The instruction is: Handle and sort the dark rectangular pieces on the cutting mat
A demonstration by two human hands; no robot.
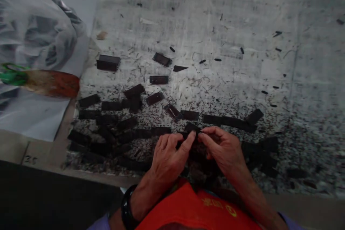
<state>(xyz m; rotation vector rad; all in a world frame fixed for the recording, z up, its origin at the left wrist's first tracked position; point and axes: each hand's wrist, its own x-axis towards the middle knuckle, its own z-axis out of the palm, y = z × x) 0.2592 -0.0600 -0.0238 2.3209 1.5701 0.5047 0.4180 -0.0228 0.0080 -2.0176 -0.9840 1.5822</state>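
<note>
A small black rectangular piece (192, 127) is pinched between my two hands at the front of the table. My left hand (169, 151) closes on its left side, thumb and forefinger on it. From the other side, my right hand (225, 147) grips its right end between thumb and fingertips. What the piece is made of, I cannot tell. Dark strips (229, 120) lie just beyond my right hand. More black rectangular pieces (161, 131) lie close to my left fingers. Under my palms the dark material is mostly hidden in shadow.
Several black pieces (107, 118) are heaped at the left front, and dark ones (264, 151) at the right. Fine black scraps litter the worn pale table (242, 10). A clear plastic bag (48, 25) and an orange-and-green handled object (51, 82) lie at the left.
</note>
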